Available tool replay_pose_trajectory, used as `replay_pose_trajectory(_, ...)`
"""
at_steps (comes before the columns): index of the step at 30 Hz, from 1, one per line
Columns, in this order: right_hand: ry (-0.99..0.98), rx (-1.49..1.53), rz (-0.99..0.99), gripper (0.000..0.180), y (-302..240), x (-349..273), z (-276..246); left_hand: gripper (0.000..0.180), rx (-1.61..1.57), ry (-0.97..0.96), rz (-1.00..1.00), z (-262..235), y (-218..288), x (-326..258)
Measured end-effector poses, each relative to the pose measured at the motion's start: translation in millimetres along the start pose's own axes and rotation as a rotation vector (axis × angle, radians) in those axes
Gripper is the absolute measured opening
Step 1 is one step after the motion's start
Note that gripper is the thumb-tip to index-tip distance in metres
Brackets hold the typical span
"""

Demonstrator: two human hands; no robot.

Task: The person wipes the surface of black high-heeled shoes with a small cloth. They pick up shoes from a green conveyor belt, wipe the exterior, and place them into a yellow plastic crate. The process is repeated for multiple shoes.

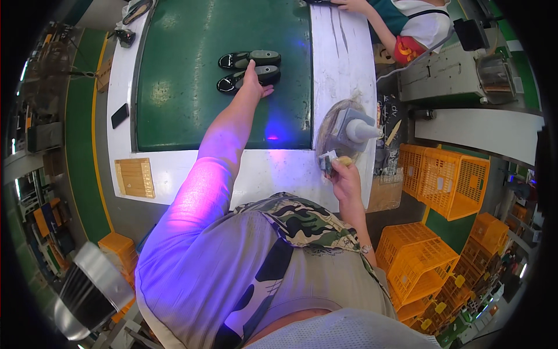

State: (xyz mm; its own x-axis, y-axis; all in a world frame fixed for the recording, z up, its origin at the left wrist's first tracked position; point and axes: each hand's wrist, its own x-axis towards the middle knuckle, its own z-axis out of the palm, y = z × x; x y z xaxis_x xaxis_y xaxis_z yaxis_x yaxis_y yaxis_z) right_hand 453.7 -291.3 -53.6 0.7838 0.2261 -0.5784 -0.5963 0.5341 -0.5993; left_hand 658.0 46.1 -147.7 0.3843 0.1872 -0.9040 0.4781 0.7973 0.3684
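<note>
Two black shoes with pale grey insoles, a far shoe (pixel 232 59) and a near shoe (pixel 228 85), lie side by side on the green belt (pixel 192 116). My left hand (pixel 253 82) stretches out over the near shoe, fingers apart, seeming to touch it at the middle. My right hand (pixel 347 179) is closed on a small white-and-dark object (pixel 328 163) whose kind I cannot make out. A yellowish bit shows by its fingers. Just beyond that hand, a grey container with a white cone-shaped nozzle (pixel 361 131) stands on a stained round pad (pixel 334 125).
A phone (pixel 120 116) and a brown wooden piece (pixel 135 178) lie on the white table border at left. Orange crates (pixel 444 180) stand at right. Another person's arm (pixel 381 29) reaches in at far right. A silver-and-black lamp-like fixture (pixel 93 291) is at lower left.
</note>
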Motion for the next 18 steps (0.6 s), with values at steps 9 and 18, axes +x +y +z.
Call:
replay_pose_trajectory(9,-0.030,-0.044,-0.009,0.016,-1,5,8,0.052,-0.187,-0.264,0.203,-69,-60,45)
replay_pose_trajectory(18,-0.079,-0.127,-0.080,0.017,-7,-18,7,0.053,-0.050,-0.748,0.338,-114,-78,-28)
